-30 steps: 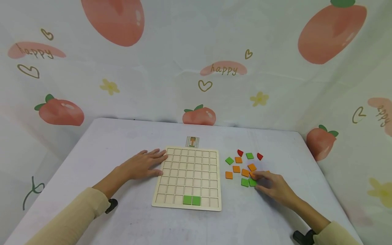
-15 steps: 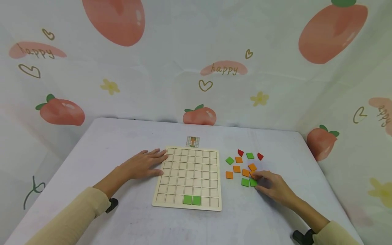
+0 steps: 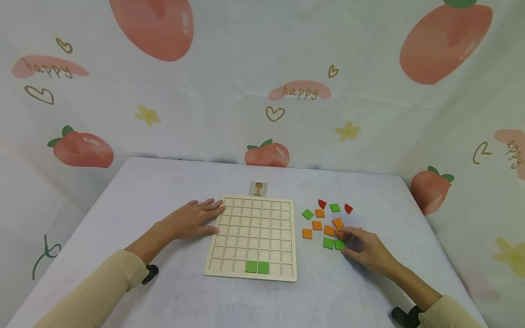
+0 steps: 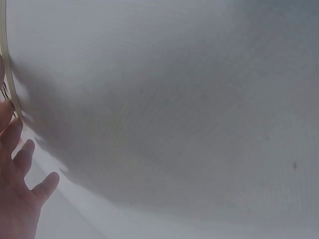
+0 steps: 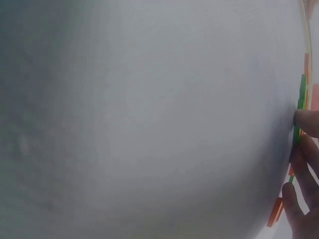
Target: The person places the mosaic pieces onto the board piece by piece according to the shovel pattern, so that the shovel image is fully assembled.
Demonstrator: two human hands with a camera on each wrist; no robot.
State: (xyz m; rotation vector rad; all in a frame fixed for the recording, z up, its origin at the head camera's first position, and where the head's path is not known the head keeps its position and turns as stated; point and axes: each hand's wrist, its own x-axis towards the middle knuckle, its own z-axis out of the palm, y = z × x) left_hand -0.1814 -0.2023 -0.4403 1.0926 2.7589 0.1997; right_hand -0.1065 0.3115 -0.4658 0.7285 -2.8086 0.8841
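Observation:
A pale wooden grid board (image 3: 254, 230) lies on the table, with two green square tiles (image 3: 257, 267) side by side in its nearest row. My left hand (image 3: 193, 222) rests at the board's left edge, fingers spread and fairly straight, fingertips touching the rim. Right of the board, my right hand (image 3: 369, 250) reaches into the loose tiles. Its thumb and index finger pinch a green square tile (image 3: 339, 244) lying on the table. Partly under the index finger is an orange tile (image 3: 338, 234). In the right wrist view the thumb (image 5: 306, 122) meets the tile's green edge.
Several orange tiles (image 3: 317, 225), more green tiles (image 3: 328, 243) and two red rounded-corner pieces (image 3: 322, 204) lie around the right hand. Behind the board lies a small gridded picture card (image 3: 258, 189). A patterned cloth (image 3: 205, 105) hangs along the table's back edge.
Almost nothing differs. The green tile at the right fingers has shifted very slightly away from its green neighbour. Both hands otherwise keep their places.

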